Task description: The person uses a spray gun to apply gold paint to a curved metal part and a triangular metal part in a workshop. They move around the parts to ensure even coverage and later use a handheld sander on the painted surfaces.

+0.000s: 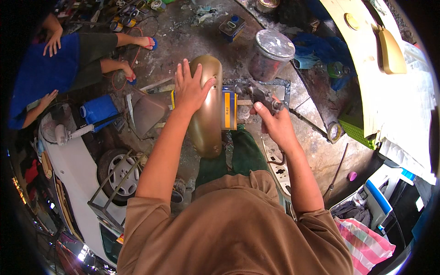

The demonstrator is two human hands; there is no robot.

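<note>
Lidded plastic jar [270, 54], spare wheel [118, 172]

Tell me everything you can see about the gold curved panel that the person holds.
The gold curved panel is a long, rounded shell with a smooth metallic gold-bronze coat, like a painted vehicle body part. It lies lengthwise away from the person, above their knees, with its domed side up. The left hand rests flat on its far half, fingers spread. A yellow and blue can stands against its right side. The right hand holds a spray gun just to its right, not touching it.
</note>
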